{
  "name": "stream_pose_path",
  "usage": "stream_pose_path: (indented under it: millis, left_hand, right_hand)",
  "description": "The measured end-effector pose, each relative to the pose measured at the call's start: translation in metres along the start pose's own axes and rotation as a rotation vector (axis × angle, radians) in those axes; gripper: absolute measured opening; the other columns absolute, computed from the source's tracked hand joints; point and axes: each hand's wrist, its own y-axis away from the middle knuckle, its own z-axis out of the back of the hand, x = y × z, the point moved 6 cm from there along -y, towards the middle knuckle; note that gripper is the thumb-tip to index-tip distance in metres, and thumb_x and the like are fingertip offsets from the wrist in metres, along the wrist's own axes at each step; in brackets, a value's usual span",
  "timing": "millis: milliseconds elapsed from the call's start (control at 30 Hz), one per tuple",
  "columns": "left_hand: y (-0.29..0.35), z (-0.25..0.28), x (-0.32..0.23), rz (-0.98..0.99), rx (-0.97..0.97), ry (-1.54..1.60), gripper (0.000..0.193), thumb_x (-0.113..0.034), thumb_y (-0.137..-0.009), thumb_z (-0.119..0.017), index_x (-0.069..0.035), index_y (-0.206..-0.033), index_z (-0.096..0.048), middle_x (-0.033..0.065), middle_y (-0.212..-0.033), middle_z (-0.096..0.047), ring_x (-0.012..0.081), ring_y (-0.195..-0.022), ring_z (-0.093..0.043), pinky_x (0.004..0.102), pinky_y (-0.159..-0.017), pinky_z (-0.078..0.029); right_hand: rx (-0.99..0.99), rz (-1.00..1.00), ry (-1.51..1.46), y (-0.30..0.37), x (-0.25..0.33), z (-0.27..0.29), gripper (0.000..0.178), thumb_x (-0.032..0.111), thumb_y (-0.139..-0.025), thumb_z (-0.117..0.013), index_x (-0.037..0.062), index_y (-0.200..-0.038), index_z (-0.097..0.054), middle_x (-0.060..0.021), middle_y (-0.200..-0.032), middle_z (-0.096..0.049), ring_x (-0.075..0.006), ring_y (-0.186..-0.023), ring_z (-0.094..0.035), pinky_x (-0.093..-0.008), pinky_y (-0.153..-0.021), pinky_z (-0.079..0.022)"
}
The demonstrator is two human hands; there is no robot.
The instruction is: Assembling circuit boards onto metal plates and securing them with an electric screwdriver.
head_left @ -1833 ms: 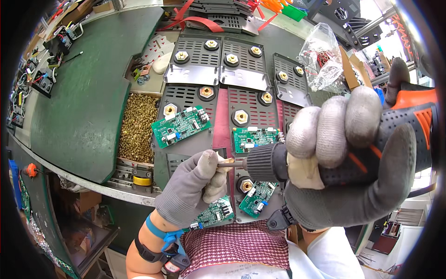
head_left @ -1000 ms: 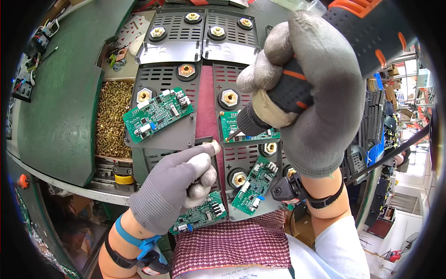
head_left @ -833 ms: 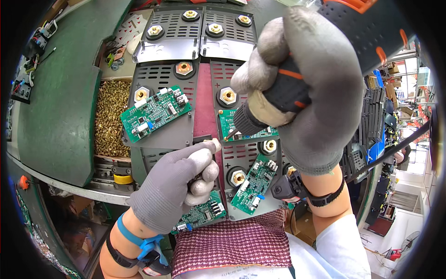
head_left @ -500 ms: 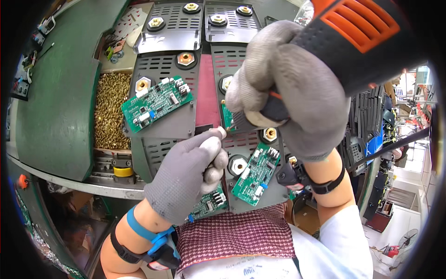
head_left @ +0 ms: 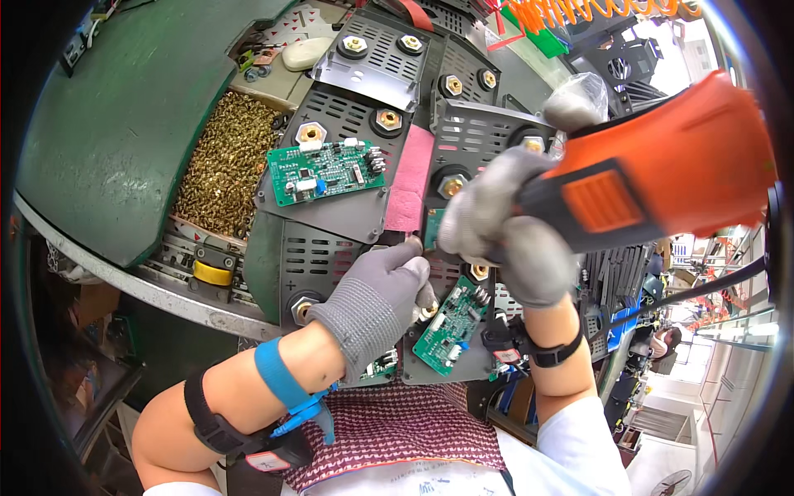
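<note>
My right hand (head_left: 509, 240), in a grey glove, is wrapped round the handle of an orange and black power driver (head_left: 662, 169). The tool's body reaches out to the right, and its working end is hidden behind my fingers. My left hand (head_left: 376, 293), gloved too, pinches its fingertips together just left of the right hand, over the edges of slotted grey metal plates (head_left: 318, 213). Whatever lies in the pinch is too small to make out. A green circuit board (head_left: 325, 174) rests on the plate beyond my left hand. Another green circuit board (head_left: 451, 324) lies on the nearer plate, below my right hand.
A tray of small brass screws (head_left: 225, 161) sits at the left, beside a dark green work surface (head_left: 124, 107). More slotted plates with brass nuts (head_left: 354, 46) lie at the back. A pink strip (head_left: 408, 186) shows between plates. An orange coiled hose (head_left: 595, 12) hangs at the top right.
The view has turned, so the plates sit tilted and more of the back shows. My right hand and the driver have rolled; the driver's orange side now faces up. My left hand stays pinched.
</note>
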Motion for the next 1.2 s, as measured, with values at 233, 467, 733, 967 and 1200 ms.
stream_pose_path:
  millis: [233, 467, 733, 967, 1200]
  left_hand:
    - [-0.001, 0.003, -0.013, -0.043, -0.018, -0.041, 0.029, -0.016, -0.098, -0.042, 0.001, -0.12, -0.052, 0.0014, -0.074, -0.055, 0.0056, -0.055, -0.046, 0.02, -0.045, -0.035]
    - [0.02, 0.008, -0.056, -0.144, 0.13, -0.342, 0.026, -0.017, -0.098, -0.04, -0.002, -0.108, -0.059, -0.0018, -0.076, -0.053, 0.0045, -0.059, -0.043, 0.0188, -0.049, -0.035]
    - [-0.04, -0.006, -0.123, -0.863, -0.3, -1.588, 0.024, -0.013, -0.076, -0.07, -0.005, -0.099, -0.065, 0.0112, -0.086, -0.063, 0.0285, -0.079, -0.062, 0.0376, -0.069, -0.05]
    - [-0.062, -0.006, -0.109, -0.844, -0.326, -1.759, 0.023, -0.018, -0.073, -0.072, -0.009, -0.093, -0.065, 0.0101, -0.084, -0.062, 0.0303, -0.081, -0.063, 0.0408, -0.071, -0.052]
    - [-0.058, -0.003, -0.098, -0.985, -0.409, -1.818, 0.018, -0.02, -0.074, -0.068, -0.009, -0.088, -0.064, 0.0096, -0.08, -0.061, 0.029, -0.071, -0.064, 0.0386, -0.06, -0.053]
  right_hand:
    - [0.014, 0.241, 0.03, 0.001, 0.014, 0.007, 0.027, 0.026, -0.086, -0.062, 0.0038, -0.077, -0.049, -0.0009, -0.058, -0.044, -0.0139, -0.047, -0.046, -0.03, -0.051, -0.042]
    - [-0.053, 0.348, 0.048, 0.005, 0.057, 0.029, 0.027, 0.031, -0.089, -0.048, 0.0065, -0.079, -0.041, 0.0003, -0.057, -0.036, -0.0127, -0.048, -0.034, -0.0283, -0.053, -0.036]
    - [-0.327, 0.343, -0.011, 0.019, 0.026, 0.038, 0.024, 0.027, -0.09, -0.045, 0.0042, -0.085, -0.046, -0.0048, -0.069, -0.047, -0.0174, -0.058, -0.045, -0.0357, -0.062, -0.043]
    - [-0.284, 0.337, 0.058, 0.023, 0.014, 0.037, 0.025, 0.03, -0.089, -0.05, 0.0055, -0.09, -0.051, -0.0077, -0.075, -0.056, -0.0193, -0.066, -0.054, -0.035, -0.067, -0.047]
    - [-0.187, 0.394, -0.146, 0.017, 0.008, 0.035, 0.028, 0.03, -0.088, -0.049, 0.0021, -0.092, -0.054, -0.0089, -0.073, -0.054, -0.0208, -0.066, -0.053, -0.0362, -0.069, -0.046]
